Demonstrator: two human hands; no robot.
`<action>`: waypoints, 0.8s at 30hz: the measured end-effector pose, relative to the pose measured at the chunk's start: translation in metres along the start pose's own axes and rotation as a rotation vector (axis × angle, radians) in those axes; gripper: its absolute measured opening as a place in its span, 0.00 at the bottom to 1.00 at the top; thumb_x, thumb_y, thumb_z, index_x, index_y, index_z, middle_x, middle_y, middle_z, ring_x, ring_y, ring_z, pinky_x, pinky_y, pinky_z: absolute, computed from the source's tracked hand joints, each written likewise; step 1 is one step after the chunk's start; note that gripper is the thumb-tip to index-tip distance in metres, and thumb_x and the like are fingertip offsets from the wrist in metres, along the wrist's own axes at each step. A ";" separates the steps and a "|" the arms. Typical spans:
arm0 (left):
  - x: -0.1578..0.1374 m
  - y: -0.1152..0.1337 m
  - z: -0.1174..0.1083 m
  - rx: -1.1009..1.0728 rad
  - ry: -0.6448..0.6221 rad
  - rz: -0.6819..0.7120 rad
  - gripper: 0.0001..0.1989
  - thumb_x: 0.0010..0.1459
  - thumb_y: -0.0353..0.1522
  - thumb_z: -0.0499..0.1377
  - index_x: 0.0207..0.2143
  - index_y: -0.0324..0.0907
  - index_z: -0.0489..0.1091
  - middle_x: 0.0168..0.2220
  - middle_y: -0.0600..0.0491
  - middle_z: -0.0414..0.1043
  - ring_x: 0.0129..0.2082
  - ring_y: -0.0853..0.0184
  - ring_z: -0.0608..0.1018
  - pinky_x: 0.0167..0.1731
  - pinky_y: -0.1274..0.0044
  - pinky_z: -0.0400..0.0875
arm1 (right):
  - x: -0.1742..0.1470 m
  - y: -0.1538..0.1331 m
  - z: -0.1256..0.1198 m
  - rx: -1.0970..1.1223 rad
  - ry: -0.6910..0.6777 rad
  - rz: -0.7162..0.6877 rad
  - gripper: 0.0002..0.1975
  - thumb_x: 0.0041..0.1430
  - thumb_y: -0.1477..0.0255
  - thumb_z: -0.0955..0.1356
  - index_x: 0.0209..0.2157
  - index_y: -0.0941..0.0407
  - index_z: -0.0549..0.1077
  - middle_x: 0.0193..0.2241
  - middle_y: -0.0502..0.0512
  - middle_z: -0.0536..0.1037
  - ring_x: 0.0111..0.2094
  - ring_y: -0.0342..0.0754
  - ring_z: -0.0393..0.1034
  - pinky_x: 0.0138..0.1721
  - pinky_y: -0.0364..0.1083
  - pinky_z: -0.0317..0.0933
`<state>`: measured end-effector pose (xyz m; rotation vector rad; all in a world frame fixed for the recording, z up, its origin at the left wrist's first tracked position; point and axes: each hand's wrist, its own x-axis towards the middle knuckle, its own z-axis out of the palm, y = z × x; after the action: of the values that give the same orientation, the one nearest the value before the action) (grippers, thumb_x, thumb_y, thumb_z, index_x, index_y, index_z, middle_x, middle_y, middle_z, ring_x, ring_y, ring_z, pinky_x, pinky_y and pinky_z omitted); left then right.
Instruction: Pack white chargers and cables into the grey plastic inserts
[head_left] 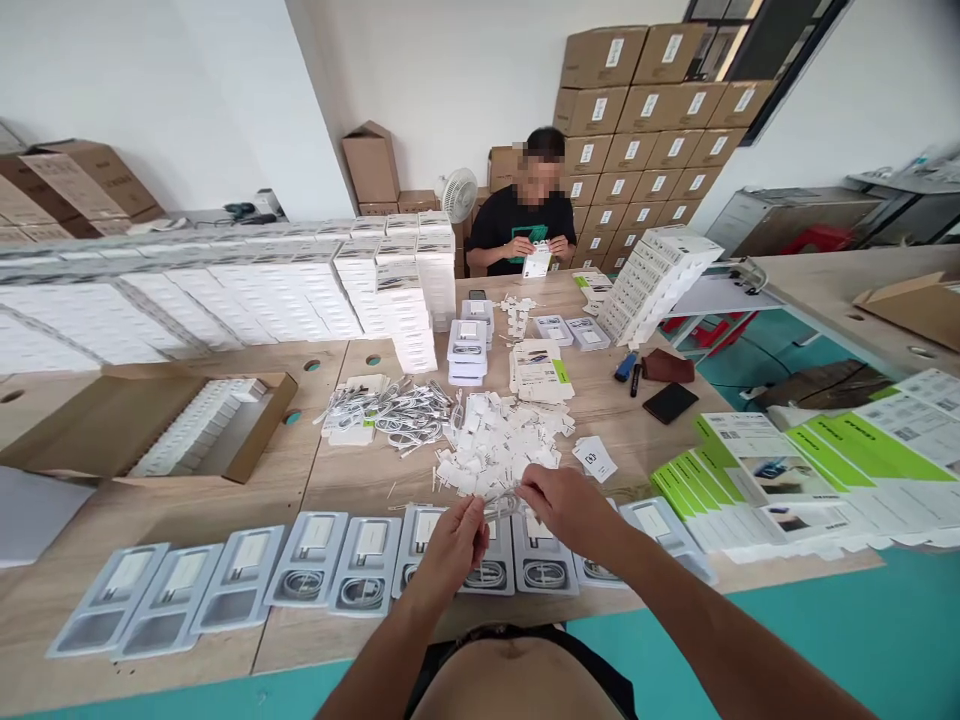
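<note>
Between my two hands a grey-white charging cable [498, 504] is held above the row of trays. My left hand [459, 535] is closed on one part of it, and my right hand [559, 505] pinches the other part. Below them lies a row of pale plastic trays [304, 600]. Each visible one has a white charger [315, 533] in its upper compartment. Several also hold a coiled cable [361, 592] in the lower compartment, while the three leftmost lower compartments are bare. My forearms partly hide the middle trays.
Beyond my hands lie small white paper pieces [495, 440] and a heap of cables [409, 412]. An open carton [262, 430] of white chargers stands left. Flat printed boxes [780, 470] lie right, near a phone [670, 403]. Across the table a person [521, 220] handles a small box.
</note>
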<state>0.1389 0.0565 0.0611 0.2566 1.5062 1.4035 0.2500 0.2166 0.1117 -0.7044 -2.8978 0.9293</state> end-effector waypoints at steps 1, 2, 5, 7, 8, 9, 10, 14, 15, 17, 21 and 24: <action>0.000 0.000 0.001 -0.001 0.016 -0.006 0.23 0.54 0.53 0.56 0.25 0.43 0.58 0.19 0.61 0.61 0.16 0.76 0.61 0.17 0.83 0.51 | 0.001 0.000 0.006 0.115 0.006 0.023 0.12 0.65 0.64 0.59 0.29 0.53 0.66 0.21 0.48 0.74 0.23 0.44 0.68 0.26 0.45 0.53; -0.001 0.000 0.001 -0.013 0.025 -0.014 0.23 0.54 0.53 0.56 0.25 0.43 0.57 0.19 0.61 0.61 0.16 0.77 0.61 0.17 0.83 0.50 | 0.001 -0.001 0.013 0.244 0.010 0.052 0.12 0.65 0.64 0.59 0.30 0.53 0.66 0.21 0.47 0.74 0.22 0.44 0.69 0.26 0.44 0.56; -0.002 0.000 0.001 -0.067 0.048 -0.044 0.25 0.54 0.54 0.55 0.24 0.43 0.55 0.18 0.61 0.59 0.15 0.77 0.58 0.16 0.83 0.45 | 0.003 -0.002 0.034 0.554 0.042 0.149 0.12 0.64 0.62 0.60 0.32 0.53 0.66 0.24 0.48 0.77 0.22 0.44 0.72 0.25 0.43 0.61; -0.003 0.000 0.001 -0.092 0.068 -0.048 0.26 0.54 0.55 0.54 0.23 0.43 0.53 0.18 0.62 0.57 0.15 0.78 0.56 0.15 0.83 0.42 | 0.004 -0.005 0.044 0.633 0.085 0.183 0.11 0.63 0.61 0.61 0.32 0.53 0.67 0.25 0.48 0.77 0.23 0.44 0.73 0.24 0.42 0.63; -0.003 -0.001 0.000 -0.101 0.070 -0.049 0.26 0.54 0.55 0.54 0.23 0.43 0.52 0.17 0.62 0.55 0.14 0.78 0.56 0.15 0.83 0.41 | 0.004 -0.006 0.047 0.643 0.104 0.184 0.11 0.62 0.61 0.62 0.32 0.53 0.67 0.25 0.49 0.77 0.23 0.44 0.73 0.24 0.42 0.63; -0.002 -0.002 -0.001 -0.111 0.069 -0.050 0.27 0.54 0.55 0.54 0.22 0.43 0.52 0.17 0.62 0.54 0.14 0.78 0.55 0.15 0.82 0.40 | 0.003 -0.008 0.049 0.649 0.118 0.182 0.11 0.62 0.61 0.62 0.32 0.53 0.67 0.25 0.49 0.77 0.23 0.44 0.72 0.24 0.42 0.64; -0.002 -0.003 -0.002 -0.126 0.064 -0.051 0.27 0.55 0.55 0.55 0.22 0.43 0.52 0.17 0.62 0.53 0.14 0.78 0.54 0.15 0.82 0.39 | 0.003 -0.009 0.051 0.667 0.122 0.185 0.11 0.61 0.61 0.63 0.31 0.54 0.68 0.24 0.49 0.77 0.22 0.43 0.72 0.24 0.42 0.63; 0.004 -0.008 -0.006 -0.216 0.018 -0.043 0.25 0.55 0.51 0.56 0.22 0.43 0.51 0.17 0.63 0.51 0.14 0.78 0.50 0.16 0.81 0.37 | 0.001 -0.010 0.060 0.977 0.052 0.272 0.14 0.58 0.58 0.65 0.32 0.55 0.69 0.26 0.52 0.78 0.24 0.46 0.73 0.22 0.43 0.63; 0.005 -0.009 -0.006 -0.226 0.009 -0.034 0.25 0.55 0.50 0.57 0.21 0.44 0.50 0.17 0.63 0.49 0.15 0.78 0.49 0.16 0.80 0.37 | 0.001 -0.009 0.063 1.047 0.037 0.297 0.14 0.57 0.58 0.66 0.32 0.56 0.69 0.26 0.52 0.78 0.24 0.46 0.73 0.21 0.43 0.62; 0.007 -0.011 -0.006 -0.219 -0.006 -0.011 0.25 0.56 0.49 0.56 0.21 0.44 0.49 0.17 0.64 0.46 0.15 0.78 0.47 0.16 0.80 0.37 | -0.001 -0.005 0.072 1.030 0.068 0.300 0.15 0.57 0.58 0.66 0.31 0.56 0.71 0.25 0.52 0.76 0.23 0.46 0.71 0.22 0.44 0.61; 0.008 -0.008 -0.009 -0.143 -0.053 0.057 0.23 0.59 0.48 0.54 0.20 0.44 0.49 0.18 0.63 0.44 0.16 0.76 0.47 0.17 0.79 0.40 | -0.006 0.001 0.076 0.605 0.401 0.154 0.12 0.56 0.61 0.68 0.37 0.54 0.74 0.40 0.59 0.75 0.39 0.52 0.71 0.40 0.52 0.67; 0.006 0.004 -0.016 -0.034 -0.122 0.119 0.23 0.59 0.44 0.56 0.18 0.43 0.52 0.17 0.62 0.45 0.17 0.76 0.49 0.19 0.78 0.42 | -0.013 0.006 0.061 0.492 0.388 0.093 0.24 0.55 0.63 0.69 0.53 0.50 0.67 0.57 0.60 0.66 0.56 0.57 0.63 0.54 0.57 0.62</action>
<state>0.1227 0.0521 0.0587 0.4092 1.3849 1.4791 0.2545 0.1823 0.0601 -0.8582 -2.1978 1.2808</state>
